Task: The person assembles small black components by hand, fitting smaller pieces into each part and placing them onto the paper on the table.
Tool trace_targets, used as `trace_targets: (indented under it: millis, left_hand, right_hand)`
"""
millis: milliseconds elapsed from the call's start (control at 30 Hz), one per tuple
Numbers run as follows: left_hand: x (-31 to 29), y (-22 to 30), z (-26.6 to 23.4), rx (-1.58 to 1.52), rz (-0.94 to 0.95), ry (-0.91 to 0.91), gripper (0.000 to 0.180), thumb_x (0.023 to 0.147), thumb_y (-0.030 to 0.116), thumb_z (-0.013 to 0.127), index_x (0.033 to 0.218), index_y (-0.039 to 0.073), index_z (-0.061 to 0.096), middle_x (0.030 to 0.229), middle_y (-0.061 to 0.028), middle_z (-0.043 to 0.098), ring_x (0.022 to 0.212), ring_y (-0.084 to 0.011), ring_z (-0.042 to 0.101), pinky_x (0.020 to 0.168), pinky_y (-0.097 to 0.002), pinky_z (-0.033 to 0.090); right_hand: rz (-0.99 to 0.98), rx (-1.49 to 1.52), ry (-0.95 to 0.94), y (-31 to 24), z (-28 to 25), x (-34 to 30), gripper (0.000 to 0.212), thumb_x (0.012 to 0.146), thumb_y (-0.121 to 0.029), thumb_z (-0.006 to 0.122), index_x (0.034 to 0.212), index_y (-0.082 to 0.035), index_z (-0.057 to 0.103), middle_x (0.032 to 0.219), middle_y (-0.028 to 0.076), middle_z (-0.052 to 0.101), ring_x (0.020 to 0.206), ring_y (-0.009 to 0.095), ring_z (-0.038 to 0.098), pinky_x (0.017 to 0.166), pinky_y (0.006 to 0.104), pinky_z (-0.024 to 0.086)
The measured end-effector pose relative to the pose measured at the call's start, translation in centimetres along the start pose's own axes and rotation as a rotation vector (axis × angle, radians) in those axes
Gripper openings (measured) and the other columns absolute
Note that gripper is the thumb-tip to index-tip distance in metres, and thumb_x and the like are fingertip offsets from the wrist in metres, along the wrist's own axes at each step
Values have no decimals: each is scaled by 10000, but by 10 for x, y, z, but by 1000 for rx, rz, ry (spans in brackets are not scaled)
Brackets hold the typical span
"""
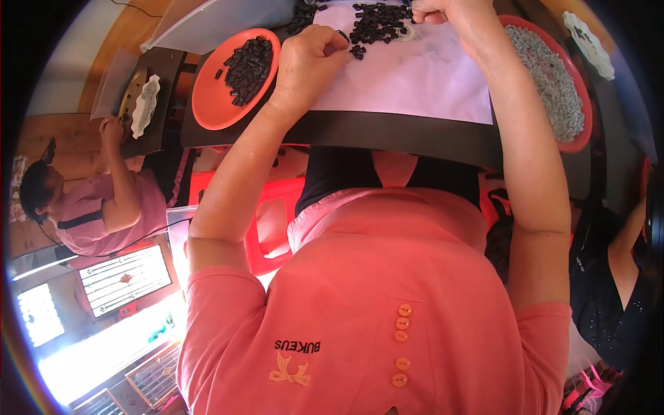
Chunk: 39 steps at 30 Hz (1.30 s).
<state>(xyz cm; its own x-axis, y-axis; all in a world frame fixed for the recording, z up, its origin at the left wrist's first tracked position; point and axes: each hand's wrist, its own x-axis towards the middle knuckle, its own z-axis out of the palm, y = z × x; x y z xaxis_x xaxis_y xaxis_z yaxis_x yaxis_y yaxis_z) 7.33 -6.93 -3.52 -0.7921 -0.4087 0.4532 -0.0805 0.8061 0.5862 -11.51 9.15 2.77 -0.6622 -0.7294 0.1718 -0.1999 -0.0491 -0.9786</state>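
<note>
On a white sheet (415, 83) at the table's near side lies a loose pile of small black pieces (377, 24). My left hand (308, 66) is left of the pile, fingers pinched together, with a dark bit showing at the fingertips. A few loose black pieces (357, 52) lie just to the right of it. My right hand (453, 14) reaches the pile's right side, fingers curled and pressed together; what they hold, if anything, I cannot make out. Beside my left wrist stands an orange bowl (207, 104) with black pieces in it.
A red bowl (586, 117) full of small grey parts stands right of my right forearm. Behind the orange bowl is a translucent bin (200, 28). A white scalloped tray (588, 45) lies at far right. Other people sit left (104, 200) and right (612, 297).
</note>
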Motion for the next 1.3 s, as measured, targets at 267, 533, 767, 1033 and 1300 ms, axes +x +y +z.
trace_targets:
  millis: [267,533,767,1033,1300]
  left_hand:
    - [81,12,31,369,172,-143,187,757,132,740,831,-30,684,778,-231,657,785,-433,639,715,-484,520]
    - [79,16,26,-12,-61,-122,151,771,86,753,822,-33,675,737,-151,671,669,-286,645,632,-397,513]
    - [69,29,28,-1237,-553,-190,238,984,172,616,996,-50,700,873,-111,673,790,-234,649,703,-358,526]
    - [71,23,40,-1654,-656,-293,244,1015,149,550,1098,-62,640,971,-152,659,921,-280,623,753,-346,502]
    - [64,45,36,-1426,-635,-136,224,1008,115,536,1092,-67,635,996,-190,675,920,-307,653,724,-367,507]
  right_hand:
    - [-20,20,59,6,1,2,136,774,56,638,899,3,623,680,67,655,578,133,625,537,250,481]
    - [-12,1,28,5,-6,5,154,768,58,653,914,15,627,667,84,660,571,144,629,538,265,485]
    - [-44,59,-21,20,1,7,179,758,68,659,927,18,629,706,85,666,614,139,634,564,268,492]
    - [-360,-59,90,18,14,-2,158,833,78,620,966,-3,593,776,42,638,742,104,613,675,243,495]
    - [-276,39,60,8,18,-10,169,849,97,581,990,3,582,780,40,641,705,99,611,643,247,499]
